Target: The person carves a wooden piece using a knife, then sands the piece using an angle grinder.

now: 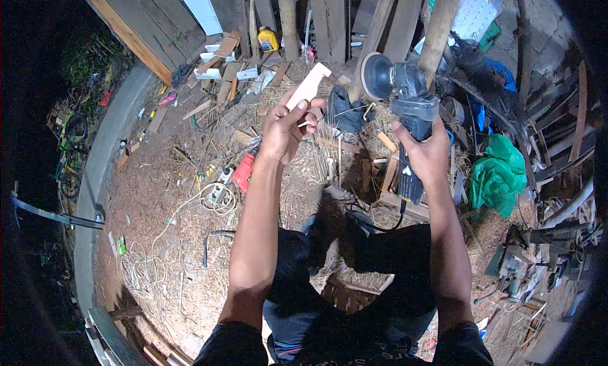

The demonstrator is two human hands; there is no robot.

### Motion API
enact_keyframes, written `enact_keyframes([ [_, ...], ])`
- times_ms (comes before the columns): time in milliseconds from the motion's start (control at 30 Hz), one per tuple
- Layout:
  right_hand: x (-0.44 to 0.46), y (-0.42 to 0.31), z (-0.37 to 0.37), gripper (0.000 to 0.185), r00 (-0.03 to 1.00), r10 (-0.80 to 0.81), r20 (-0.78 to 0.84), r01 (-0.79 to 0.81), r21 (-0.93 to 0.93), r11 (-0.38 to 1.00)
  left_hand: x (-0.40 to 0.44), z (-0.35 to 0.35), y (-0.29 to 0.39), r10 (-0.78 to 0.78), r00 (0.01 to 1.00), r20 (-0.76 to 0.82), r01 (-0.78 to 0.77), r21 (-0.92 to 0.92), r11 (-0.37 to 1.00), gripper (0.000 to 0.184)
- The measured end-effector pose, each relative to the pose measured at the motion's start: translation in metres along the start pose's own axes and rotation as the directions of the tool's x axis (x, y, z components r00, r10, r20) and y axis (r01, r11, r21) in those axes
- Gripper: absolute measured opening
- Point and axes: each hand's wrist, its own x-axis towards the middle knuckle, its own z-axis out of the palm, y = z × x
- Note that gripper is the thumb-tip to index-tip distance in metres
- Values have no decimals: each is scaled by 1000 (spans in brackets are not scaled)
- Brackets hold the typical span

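Raised in front of me, my left hand [288,130] grips a small pale wooden piece [308,87] between thumb and fingers; its notched upper end points up and to the right. On the other side, my right hand [425,152] is wrapped round the dark body of a power sander [411,122]. The sander's round pad [377,76] faces left, towards the wooden piece, with a gap between them. A black cord [400,219] leaves the bottom of the tool.
Wood shavings cover the ground. A red tool [244,173] lies beside a white extension cord [217,194]. Upright boards [329,24], a yellow bottle [268,39] and wood scraps are ahead. A green plastic bag [499,176] lies right, near stacked wood.
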Motion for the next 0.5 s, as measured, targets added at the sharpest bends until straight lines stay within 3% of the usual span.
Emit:
enact_keyframes([
  [133, 3, 12, 3, 47, 1000, 8, 11, -8, 15, 1000, 2, 2, -7, -35, 999, 31, 39, -131, 991, 36],
  [233, 2, 14, 4, 36, 1000, -26, 17, 26, 22, 999, 4, 8, -7, -121, 991, -66, 116, -64, 991, 34],
  [333, 2, 14, 6, 36, 999, -34, 8, 33, 35, 999, 10, -4, -19, -58, 997, -49, 58, 12, 998, 32],
  [467, 2, 13, 7, 35, 998, -57, -4, 57, 147, 988, 2, 12, -6, -137, 985, -101, 127, -103, 987, 39],
  [500, 2, 14, 8, 35, 998, -61, 2, 60, 192, 980, 3, 10, -9, -123, 985, -117, 117, -57, 991, 39],
])
